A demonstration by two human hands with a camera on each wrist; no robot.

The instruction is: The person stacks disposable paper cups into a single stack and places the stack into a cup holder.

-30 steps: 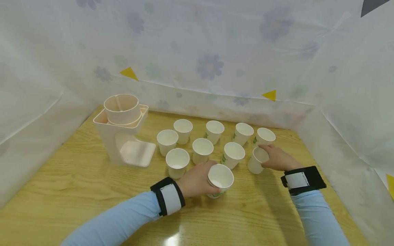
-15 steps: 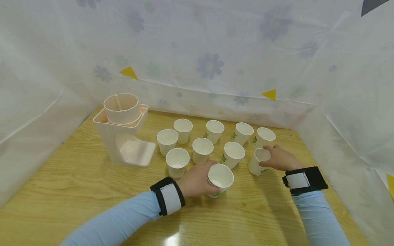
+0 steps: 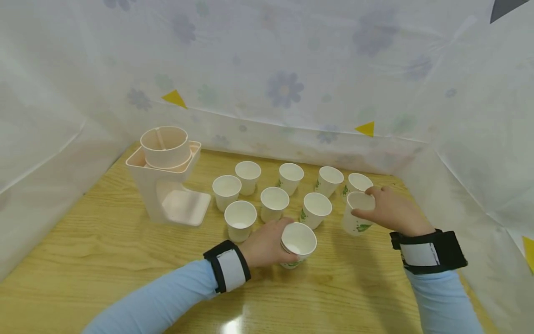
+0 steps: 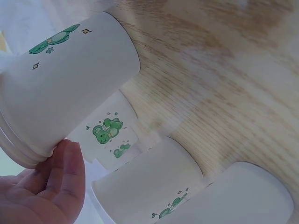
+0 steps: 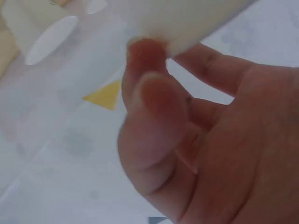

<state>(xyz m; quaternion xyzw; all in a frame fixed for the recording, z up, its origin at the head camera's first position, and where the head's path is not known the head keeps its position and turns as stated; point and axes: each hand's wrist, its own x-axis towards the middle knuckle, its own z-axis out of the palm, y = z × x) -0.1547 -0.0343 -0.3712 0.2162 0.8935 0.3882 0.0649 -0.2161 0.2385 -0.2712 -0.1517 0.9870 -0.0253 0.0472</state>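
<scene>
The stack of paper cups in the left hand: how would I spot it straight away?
On the wooden table, find the group of white cups to the right of the pale beige machine. The stack of cups is at the group's near edge, gripped by the person's left hand. Its layered rims, one just beneath another, set it apart from the single cups standing behind it.

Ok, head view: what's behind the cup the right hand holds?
Another upright white cup stands behind the held cup; most of its rim and some green print show. The held cup and right hand cover its lower part.
</scene>
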